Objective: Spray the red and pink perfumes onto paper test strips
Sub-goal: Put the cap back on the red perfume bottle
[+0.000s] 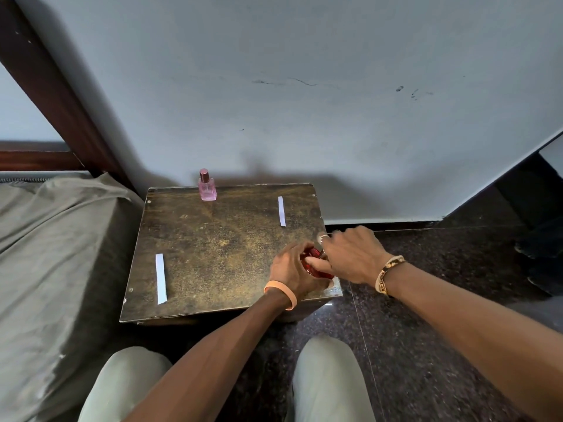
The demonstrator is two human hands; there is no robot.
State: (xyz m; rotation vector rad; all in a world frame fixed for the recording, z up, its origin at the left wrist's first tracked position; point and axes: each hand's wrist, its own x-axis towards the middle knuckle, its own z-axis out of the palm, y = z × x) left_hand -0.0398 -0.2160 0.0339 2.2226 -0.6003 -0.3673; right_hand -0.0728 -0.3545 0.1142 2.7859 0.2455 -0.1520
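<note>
A red perfume bottle sits at the near right corner of the worn wooden table, mostly hidden by both hands. My left hand wraps around its left side. My right hand closes over its top and right side, thumb laid across the red glass. A pink perfume bottle with its cap on stands upright at the table's far edge. One white paper strip lies near the left front edge, another white strip lies at the far right.
A bed with a grey sheet borders the table on the left, below a dark wooden frame. A pale wall stands right behind the table. Dark speckled floor lies to the right. My knees are below the table.
</note>
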